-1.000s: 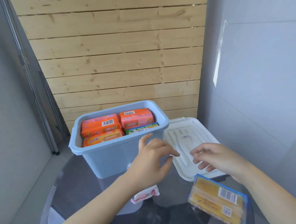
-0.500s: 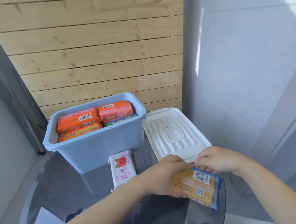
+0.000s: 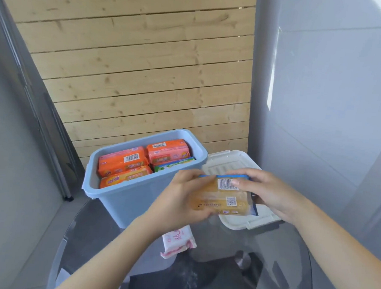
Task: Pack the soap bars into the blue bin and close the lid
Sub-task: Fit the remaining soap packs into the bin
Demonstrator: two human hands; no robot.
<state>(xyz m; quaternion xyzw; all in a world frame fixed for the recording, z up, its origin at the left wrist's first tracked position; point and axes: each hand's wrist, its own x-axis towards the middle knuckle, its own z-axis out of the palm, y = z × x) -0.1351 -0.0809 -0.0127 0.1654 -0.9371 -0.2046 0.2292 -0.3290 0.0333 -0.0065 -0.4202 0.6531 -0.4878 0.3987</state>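
Observation:
A yellow soap pack (image 3: pixel 223 198) with a blue edge and barcode is held in the air in front of the blue bin (image 3: pixel 137 197). My left hand (image 3: pixel 181 198) grips its left end and my right hand (image 3: pixel 269 193) grips its right end. The bin stands open on the glass table and holds several orange soap packs (image 3: pixel 122 161) and a green-blue one (image 3: pixel 175 165). The white lid (image 3: pixel 235 162) lies flat to the right of the bin, partly hidden behind my hands. A pink and white soap pack (image 3: pixel 178 240) lies on the table under my left forearm.
The round glass table (image 3: pixel 255 266) has its curved edge at the right and front. A wooden slat wall (image 3: pixel 144 74) rises behind the bin, a grey wall (image 3: pixel 321 107) to the right, and a metal door frame (image 3: pixel 42 113) at the left.
Both hands took hold of the yellow soap pack on the table and lifted it up and left, in front of the bin.

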